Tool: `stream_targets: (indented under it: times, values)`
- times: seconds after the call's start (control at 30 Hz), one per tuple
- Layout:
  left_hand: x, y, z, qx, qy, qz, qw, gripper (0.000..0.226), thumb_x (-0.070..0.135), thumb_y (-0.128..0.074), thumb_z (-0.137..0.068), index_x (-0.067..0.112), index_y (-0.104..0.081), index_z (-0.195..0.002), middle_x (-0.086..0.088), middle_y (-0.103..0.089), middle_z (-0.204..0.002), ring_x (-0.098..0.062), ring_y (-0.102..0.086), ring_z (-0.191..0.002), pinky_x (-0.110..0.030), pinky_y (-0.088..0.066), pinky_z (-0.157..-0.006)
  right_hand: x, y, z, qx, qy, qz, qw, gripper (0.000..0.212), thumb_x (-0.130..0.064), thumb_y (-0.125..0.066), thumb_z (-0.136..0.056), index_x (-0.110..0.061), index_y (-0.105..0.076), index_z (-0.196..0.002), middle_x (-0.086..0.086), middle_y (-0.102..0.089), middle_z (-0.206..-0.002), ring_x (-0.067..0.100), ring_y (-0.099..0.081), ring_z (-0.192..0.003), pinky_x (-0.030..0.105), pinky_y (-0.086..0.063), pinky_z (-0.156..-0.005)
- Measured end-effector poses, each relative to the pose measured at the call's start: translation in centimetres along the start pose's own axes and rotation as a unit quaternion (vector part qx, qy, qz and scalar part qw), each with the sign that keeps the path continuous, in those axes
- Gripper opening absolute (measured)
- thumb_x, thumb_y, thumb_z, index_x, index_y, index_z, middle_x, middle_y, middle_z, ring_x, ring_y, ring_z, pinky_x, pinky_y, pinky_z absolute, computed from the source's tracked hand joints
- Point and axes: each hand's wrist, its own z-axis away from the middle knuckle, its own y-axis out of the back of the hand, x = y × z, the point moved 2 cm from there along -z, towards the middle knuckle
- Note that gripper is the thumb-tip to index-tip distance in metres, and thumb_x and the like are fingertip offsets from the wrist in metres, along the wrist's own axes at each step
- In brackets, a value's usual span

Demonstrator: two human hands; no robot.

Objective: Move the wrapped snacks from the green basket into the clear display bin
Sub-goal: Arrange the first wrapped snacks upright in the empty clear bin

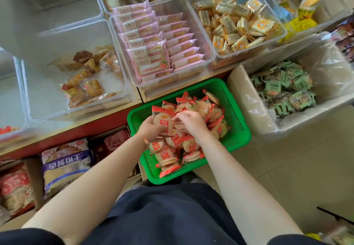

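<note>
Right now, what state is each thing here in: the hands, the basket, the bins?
Left hand: grips a stack of red-wrapped snacks.
Right hand: fingers curled on snacks in the pile.
Green basket: still holds many snacks.
Pink-pack bin: nearly full, in neat rows.
Yellow-pack bin: loosely heaped.
Bun bin: mostly bare.
Lined box: partly filled with green packs.

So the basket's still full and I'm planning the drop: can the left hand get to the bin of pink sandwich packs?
Probably yes: bin of pink sandwich packs lies open-topped beyond the green basket, nothing above; left hand.
</note>
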Motion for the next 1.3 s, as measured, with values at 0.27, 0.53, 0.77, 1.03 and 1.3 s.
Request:
stream_targets:
  times: [0.27,0.53,0.77,1.03,1.3]
  values:
    - [-1.0,2.5,0.3,-0.058,0.070,0.174,0.981,0.022,0.028,-0.064,-0.092,0.019,-0.062,-0.112,-0.010,-0.070,-0.109,-0.020,-0.068,-0.095,-0.043,-0.055,-0.089,4.1,1.0,-3.7,0.065,-0.065,0.184,0.979,0.053,-0.023,-0.062,-0.093,-0.015,-0.041,-0.141,0.006,-0.051,-0.135,0.026,-0.055,-0.114,0.032,-0.047,-0.082]
    - [-1.5,3.8,0.9,-0.024,0.088,0.208,0.974,0.031,0.044,-0.056,-0.095,0.017,-0.064,-0.109,-0.009,-0.072,-0.106,-0.023,-0.066,-0.102,-0.040,-0.056,-0.084,6.6,-2.9,-3.9,0.015,-0.086,0.256,0.963,0.040,-0.031,-0.066,-0.090,-0.016,-0.059,-0.126,0.004,-0.061,-0.126,0.027,-0.057,-0.114,0.037,-0.049,-0.092]
    - [-3.4,4.9,0.6,0.007,0.084,0.166,0.982,0.025,0.033,-0.058,-0.095,0.014,-0.063,-0.112,-0.013,-0.071,-0.112,-0.029,-0.066,-0.107,-0.047,-0.052,-0.097,6.9,-5.2,-3.1,-0.019,-0.073,0.259,0.963,0.024,-0.023,-0.064,-0.090,-0.004,-0.072,-0.104,0.004,-0.051,-0.131,0.027,-0.063,-0.105,0.032,-0.050,-0.088]
    - [-5.5,4.7,0.3,0.079,0.098,0.162,0.979,0.019,0.027,-0.058,-0.095,0.014,-0.059,-0.110,-0.008,-0.070,-0.101,-0.020,-0.067,-0.086,-0.036,-0.055,-0.070,8.2,-8.9,-2.2,-0.067,-0.074,0.286,0.953,0.025,-0.020,-0.066,-0.089,-0.008,-0.059,-0.110,0.008,-0.063,-0.107,0.028,-0.060,-0.101,0.028,-0.039,-0.072]
    - [-7.1,5.1,0.5,0.097,0.074,0.167,0.978,0.023,0.023,-0.060,-0.095,0.006,-0.062,-0.111,-0.015,-0.072,-0.107,-0.027,-0.070,-0.094,-0.044,-0.058,-0.084,8.5,-9.1,-2.3,-0.020,-0.082,0.252,0.964,0.025,-0.013,-0.067,-0.087,-0.010,-0.052,-0.106,0.009,-0.057,-0.113,0.027,-0.058,-0.098,0.032,-0.045,-0.073]
